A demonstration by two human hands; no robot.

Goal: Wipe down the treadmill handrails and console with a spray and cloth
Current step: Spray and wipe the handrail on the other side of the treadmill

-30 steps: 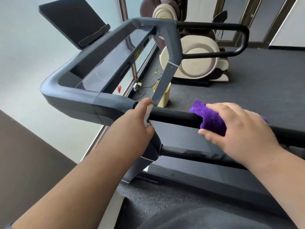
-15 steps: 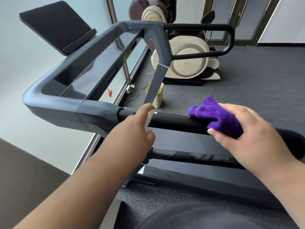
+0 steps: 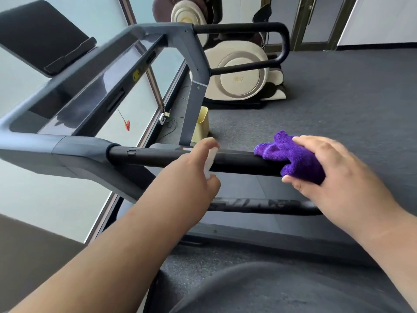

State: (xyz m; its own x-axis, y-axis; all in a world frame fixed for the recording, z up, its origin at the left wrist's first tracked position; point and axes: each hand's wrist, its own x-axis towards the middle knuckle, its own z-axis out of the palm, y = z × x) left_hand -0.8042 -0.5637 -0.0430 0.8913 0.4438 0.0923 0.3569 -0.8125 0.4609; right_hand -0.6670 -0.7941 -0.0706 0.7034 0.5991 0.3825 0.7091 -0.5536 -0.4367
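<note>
Treadmill handrail (image 3: 237,162), the black padded bar running out from the grey console frame (image 3: 67,145), lies straight across in front of us, and both our hands work along it. Our right hand (image 3: 334,177) presses a purple cloth (image 3: 293,157) down on top of the rail, well along from the frame, fingers (image 3: 316,143) curled over the bundle and thumb tucked under its near edge; we judge that grip is there to keep the cloth wrapped to the bar for wiping. Our left hand (image 3: 191,175) sits nearer the frame, closed around a small white spray bottle (image 3: 209,161) held just beside the rail, seemingly aimed at the stretch ahead of the cloth. The bottle is blurred and mostly covered by the hand, so we cannot make out its nozzle or whether a finger is on it. The console screen (image 3: 45,37) sits up past the frame, partly cut off at the edge. The rail's far end is hidden under our right hand
</note>
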